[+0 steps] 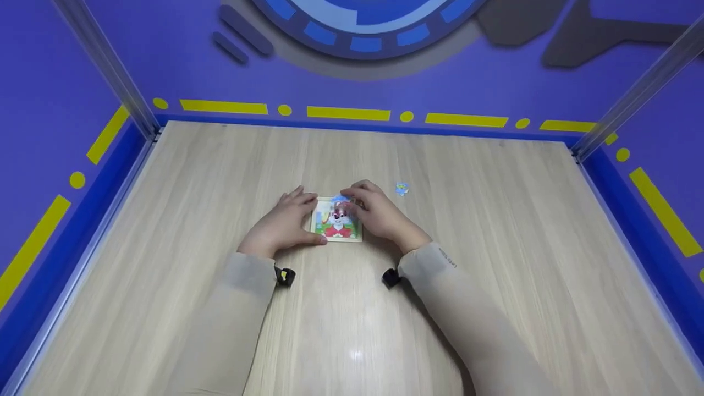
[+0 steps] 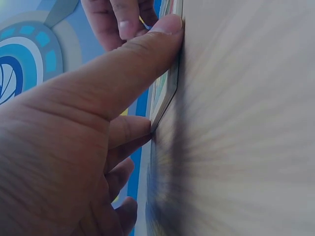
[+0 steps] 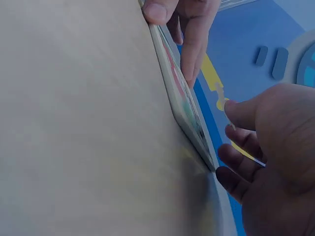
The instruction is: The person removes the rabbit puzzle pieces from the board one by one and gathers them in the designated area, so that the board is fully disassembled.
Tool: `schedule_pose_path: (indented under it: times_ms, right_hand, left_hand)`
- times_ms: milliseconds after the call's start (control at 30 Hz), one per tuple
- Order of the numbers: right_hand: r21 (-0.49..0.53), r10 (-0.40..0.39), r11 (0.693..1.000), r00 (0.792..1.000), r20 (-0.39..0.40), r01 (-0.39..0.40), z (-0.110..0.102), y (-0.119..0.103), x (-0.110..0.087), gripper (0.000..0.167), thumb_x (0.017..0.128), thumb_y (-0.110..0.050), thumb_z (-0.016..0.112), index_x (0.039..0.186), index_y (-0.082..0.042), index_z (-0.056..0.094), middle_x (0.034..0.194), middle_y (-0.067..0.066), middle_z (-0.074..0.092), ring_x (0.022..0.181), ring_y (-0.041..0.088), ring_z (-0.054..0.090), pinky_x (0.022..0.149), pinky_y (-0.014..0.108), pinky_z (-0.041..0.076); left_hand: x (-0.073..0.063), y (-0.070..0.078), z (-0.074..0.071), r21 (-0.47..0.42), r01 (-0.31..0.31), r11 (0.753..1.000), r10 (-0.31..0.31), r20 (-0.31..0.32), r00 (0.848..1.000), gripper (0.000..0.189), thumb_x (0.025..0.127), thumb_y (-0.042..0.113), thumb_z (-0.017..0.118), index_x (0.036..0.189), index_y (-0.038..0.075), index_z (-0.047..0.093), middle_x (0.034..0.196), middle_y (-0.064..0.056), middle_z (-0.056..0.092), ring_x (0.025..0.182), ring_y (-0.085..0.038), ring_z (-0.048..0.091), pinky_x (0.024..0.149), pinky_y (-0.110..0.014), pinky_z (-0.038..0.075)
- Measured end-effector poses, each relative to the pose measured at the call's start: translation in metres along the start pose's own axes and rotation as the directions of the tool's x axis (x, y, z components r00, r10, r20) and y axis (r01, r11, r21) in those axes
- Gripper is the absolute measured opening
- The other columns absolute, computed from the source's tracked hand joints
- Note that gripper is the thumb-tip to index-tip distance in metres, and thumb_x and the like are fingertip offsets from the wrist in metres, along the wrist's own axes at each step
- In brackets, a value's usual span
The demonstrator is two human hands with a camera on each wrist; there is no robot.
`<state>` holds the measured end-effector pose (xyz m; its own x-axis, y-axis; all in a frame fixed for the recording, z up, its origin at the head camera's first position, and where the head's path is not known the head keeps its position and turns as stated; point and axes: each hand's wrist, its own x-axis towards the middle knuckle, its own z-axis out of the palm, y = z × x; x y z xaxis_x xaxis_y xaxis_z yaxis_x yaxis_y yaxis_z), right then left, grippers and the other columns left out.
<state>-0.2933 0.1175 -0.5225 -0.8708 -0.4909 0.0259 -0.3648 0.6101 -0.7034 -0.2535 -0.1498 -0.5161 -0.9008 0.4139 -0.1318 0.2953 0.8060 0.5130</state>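
Observation:
A small square jigsaw puzzle in a pale wooden tray (image 1: 344,240) lies flat on the table, showing a cartoon animal with a red bow. My left hand (image 1: 286,221) grips the tray's left side, thumb (image 2: 170,24) at the near edge and index finger at the far edge. Over the upper right part of the picture, my right hand (image 1: 380,213) pinches a thin puzzle piece (image 3: 220,92) between thumb and index finger. The right wrist view shows that piece edge-on, raised above the tray. Right fingers partly hide the picture's upper right.
One loose blue puzzle piece (image 1: 402,188) lies on the wood-grain table (image 1: 495,231), right of and beyond the right hand. Purple-blue panels (image 1: 363,91) with yellow marks enclose the table's back and sides. A black wrist camera (image 1: 285,276) sits at the left cuff, another (image 1: 391,278) at the right.

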Motion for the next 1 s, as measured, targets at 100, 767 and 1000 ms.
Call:
schedule_pose_path:
  times_ms: [100,767,1000]
  right_hand:
    - [-0.004,-0.025,1.000,0.999,-0.031,0.025,-0.010,0.005,-0.003,0.042,0.118,-0.024,0.062,0.156,-0.008,0.068,0.151,0.014,0.061,0.137,0.031,0.063,0.124,0.050,0.055]
    - [-0.039,0.096,0.993,0.972,-0.212,-0.107,-0.090,0.063,-0.039,0.038,0.119,-0.021,0.060,0.155,-0.010,0.066,0.162,0.015,0.051,0.158,0.039,0.040,0.134,0.060,0.041]
    - [-0.060,0.157,0.983,0.959,-0.235,-0.176,-0.096,0.086,-0.039,0.041,0.118,-0.026,0.061,0.155,-0.008,0.066,0.159,0.016,0.054,0.153,0.039,0.043,0.135,0.059,0.040]
  left_hand:
    - [0.000,0.001,-0.001,-0.003,-0.002,1.000,0.002,-0.008,1.000,0.109,0.088,0.054,0.095,0.171,0.001,0.046,0.184,-0.014,0.040,0.179,-0.041,0.015,0.148,-0.060,0.011]
    - [0.000,0.003,-0.003,-0.018,0.006,1.000,-0.006,-0.024,1.000,0.106,0.089,0.054,0.093,0.171,0.002,0.048,0.183,-0.011,0.041,0.179,-0.039,0.015,0.146,-0.058,0.021]
    - [-0.001,0.001,-0.001,-0.017,0.015,1.000,-0.016,-0.034,0.999,0.104,0.088,0.053,0.095,0.169,0.003,0.052,0.181,-0.011,0.044,0.178,-0.038,0.020,0.147,-0.056,0.020]
